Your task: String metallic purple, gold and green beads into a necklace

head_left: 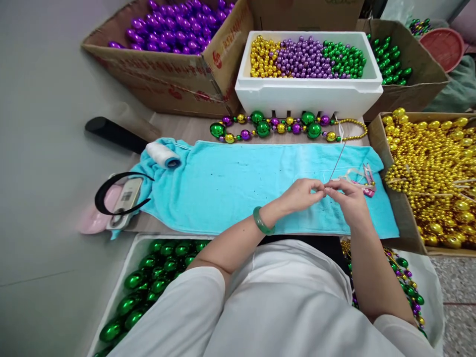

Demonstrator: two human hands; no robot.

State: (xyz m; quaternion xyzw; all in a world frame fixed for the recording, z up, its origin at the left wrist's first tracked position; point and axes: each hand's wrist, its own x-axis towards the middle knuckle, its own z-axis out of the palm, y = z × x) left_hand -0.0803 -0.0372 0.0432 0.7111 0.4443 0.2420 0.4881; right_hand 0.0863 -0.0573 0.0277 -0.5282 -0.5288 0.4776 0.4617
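Above the right part of a turquoise towel (238, 183), my left hand (303, 194) and my right hand (347, 198) meet at the fingertips, both closed in a pinch. A long thin needle (337, 161) slants up and away from between them, its lower end at my right fingertips. What my left fingertips pinch is too small to make out. A faint white thread shows on the towel close by. Just beyond my right hand lie pink scissors-like snips (368, 181) with a pale band. A finished-looking bead necklace (277, 126) in green, purple and gold stretches behind the towel.
A white foam box (308, 91) of gold, purple and green beads stands at the back. Cardboard boxes hold purple beads (178, 25), green beads (390, 59) and gold strands (442, 163). A thread spool (163, 154) and black headband (100, 193) lie left; large green beads (148, 277) sit below.
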